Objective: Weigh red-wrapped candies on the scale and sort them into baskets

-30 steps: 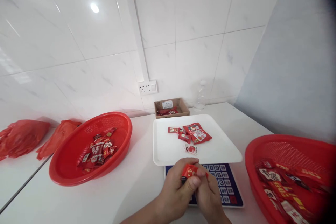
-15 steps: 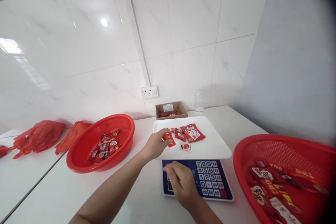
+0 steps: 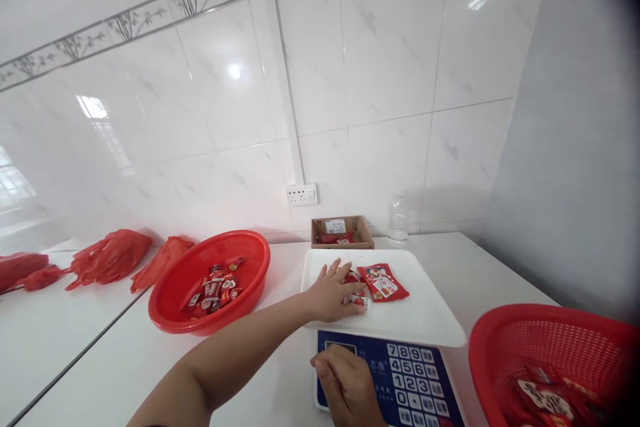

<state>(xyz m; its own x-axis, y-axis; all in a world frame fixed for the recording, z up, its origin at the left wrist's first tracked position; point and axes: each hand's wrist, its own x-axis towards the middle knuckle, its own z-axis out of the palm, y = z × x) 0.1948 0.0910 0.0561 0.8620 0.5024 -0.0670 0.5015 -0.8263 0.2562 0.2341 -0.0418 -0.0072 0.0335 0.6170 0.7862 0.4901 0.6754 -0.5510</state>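
Packets (image 3: 355,276) are on the tray (image 3: 430,313), left of centre, part hidden by the left hand (image 3: 330,295). Pouch (image 3: 383,282) lies flat just to their right, clear of the fingers.

Left hand: palm down, fingers spread wide, no grip visible; can't tell if anything sits under the palm. Right hand (image 3: 349,383): fingers curled in, nearly closed, at the near left of the scale (image 3: 383,370); contents, if any, hidden. Can't tell if it touches the panel.

Risks as I judge them:
- Left hand bearing on the tray would skew the reading, maybe rock the tray.
- A sideways sweep could push packets off the near edge; low rim, slick wrappers.
- Right hand dropping slightly could hit a key. It also blocks part of the display (image 3: 340,347).
- Left forearm passes near the left basin (image 3: 165,303); pulling back wide could knock it.
- Right basin (image 3: 495,327) sits close to the tray's right corner; a shove on either could make them touch.
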